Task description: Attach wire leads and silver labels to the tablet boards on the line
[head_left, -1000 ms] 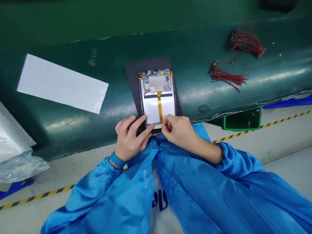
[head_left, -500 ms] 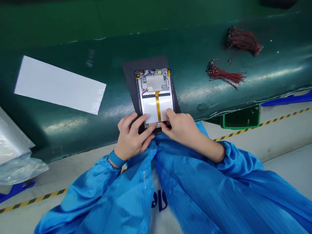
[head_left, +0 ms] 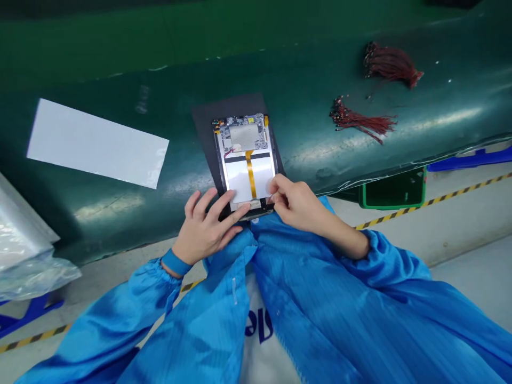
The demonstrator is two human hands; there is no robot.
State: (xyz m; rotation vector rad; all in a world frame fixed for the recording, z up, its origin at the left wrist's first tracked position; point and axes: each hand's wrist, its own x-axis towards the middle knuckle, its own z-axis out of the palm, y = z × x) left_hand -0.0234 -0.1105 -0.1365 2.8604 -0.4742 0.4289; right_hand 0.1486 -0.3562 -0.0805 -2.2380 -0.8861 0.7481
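An opened tablet [head_left: 240,176] with a bare circuit board [head_left: 245,136] at its far end lies on a black sheet [head_left: 204,125]. An orange ribbon [head_left: 251,175] runs down its silver battery area. My left hand [head_left: 208,224] has its fingers spread, the fingertips resting on the tablet's near left corner. At the near right corner, my right hand [head_left: 298,205] has thumb and forefinger pinched together; whatever is between them is too small to make out.
A white sheet [head_left: 98,144] lies on the green mat to the left, with plastic bags [head_left: 24,240] beyond it at the edge. Two bundles of red wires, one nearer [head_left: 362,121] and one farther [head_left: 392,64], lie right. A green bin [head_left: 394,192] stands below the table edge.
My left hand has shifted left, its fingers more widely spread. My right thumb has drawn up to the forefinger, off the near edge. The whole view has shifted slightly.
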